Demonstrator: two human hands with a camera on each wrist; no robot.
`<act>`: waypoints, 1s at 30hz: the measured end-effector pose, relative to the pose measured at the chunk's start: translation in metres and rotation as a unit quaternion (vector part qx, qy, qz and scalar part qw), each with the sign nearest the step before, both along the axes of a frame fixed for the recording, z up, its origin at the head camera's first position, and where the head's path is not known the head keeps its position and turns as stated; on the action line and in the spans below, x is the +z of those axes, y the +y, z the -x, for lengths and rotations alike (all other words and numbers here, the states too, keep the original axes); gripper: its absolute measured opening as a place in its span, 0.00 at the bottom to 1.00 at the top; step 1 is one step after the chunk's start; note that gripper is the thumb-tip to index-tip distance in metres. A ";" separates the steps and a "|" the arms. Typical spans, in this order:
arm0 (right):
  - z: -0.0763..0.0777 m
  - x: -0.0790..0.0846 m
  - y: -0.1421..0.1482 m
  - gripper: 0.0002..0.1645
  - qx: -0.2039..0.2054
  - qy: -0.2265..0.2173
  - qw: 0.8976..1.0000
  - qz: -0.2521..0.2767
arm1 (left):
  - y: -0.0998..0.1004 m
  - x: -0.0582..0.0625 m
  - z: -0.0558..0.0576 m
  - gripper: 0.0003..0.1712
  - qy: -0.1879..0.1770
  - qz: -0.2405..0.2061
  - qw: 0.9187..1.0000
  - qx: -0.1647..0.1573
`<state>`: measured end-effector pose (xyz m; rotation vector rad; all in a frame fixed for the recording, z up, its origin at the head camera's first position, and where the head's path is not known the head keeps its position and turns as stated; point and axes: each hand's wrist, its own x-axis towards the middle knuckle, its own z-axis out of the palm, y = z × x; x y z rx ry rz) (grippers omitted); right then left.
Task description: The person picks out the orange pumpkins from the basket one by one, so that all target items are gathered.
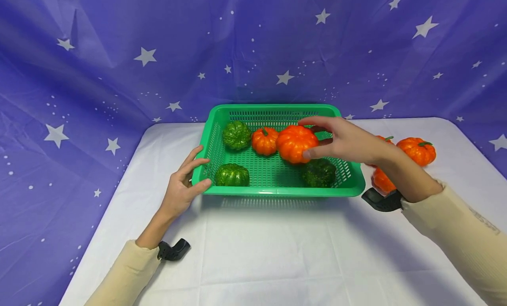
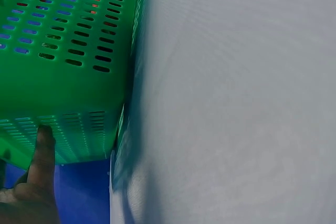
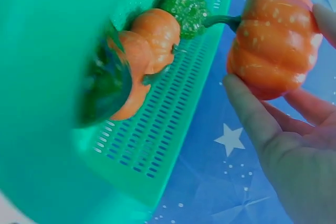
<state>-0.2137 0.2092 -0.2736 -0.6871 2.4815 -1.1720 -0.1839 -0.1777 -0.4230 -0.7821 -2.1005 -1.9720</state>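
Observation:
My left hand (image 1: 178,191) holds the left end of the green plastic basket (image 1: 269,191), thumb on the rim near the front corner. In the left wrist view a finger (image 2: 42,158) touches the perforated outer wall. My right hand (image 1: 348,138) grips an orange toy pumpkin (image 1: 297,144) above the basket's right half. Inside lie an orange pumpkin (image 1: 265,141), two green pumpkins (image 1: 236,135) at the left and a dark green pumpkin (image 1: 318,173) at the front right. The right wrist view shows a second orange pumpkin (image 3: 131,66) in the basket, hidden in the head view.
Several orange pumpkins (image 1: 416,151) lie on the white tablecloth (image 1: 269,253) right of the basket, partly behind my right forearm. A purple cloth with white stars (image 1: 285,77) hangs behind the table. Each wrist carries a black camera mount (image 1: 174,250).

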 end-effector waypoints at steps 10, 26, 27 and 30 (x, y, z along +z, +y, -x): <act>-0.010 -0.008 0.009 0.41 0.000 0.005 0.998 0.060 | -0.001 0.000 0.000 0.26 -0.002 -0.002 1.000 -0.002; -0.035 -0.006 0.025 0.42 -0.024 0.009 0.997 0.072 | 0.000 0.000 0.001 0.26 0.000 0.003 1.000 -0.001; -0.036 -0.007 0.025 0.42 -0.027 0.008 0.997 0.076 | 0.000 0.000 0.000 0.26 0.001 0.003 1.000 -0.001; -0.039 -0.008 0.027 0.41 -0.028 0.014 0.996 0.085 | 0.000 -0.001 0.000 0.26 0.001 0.004 1.000 0.003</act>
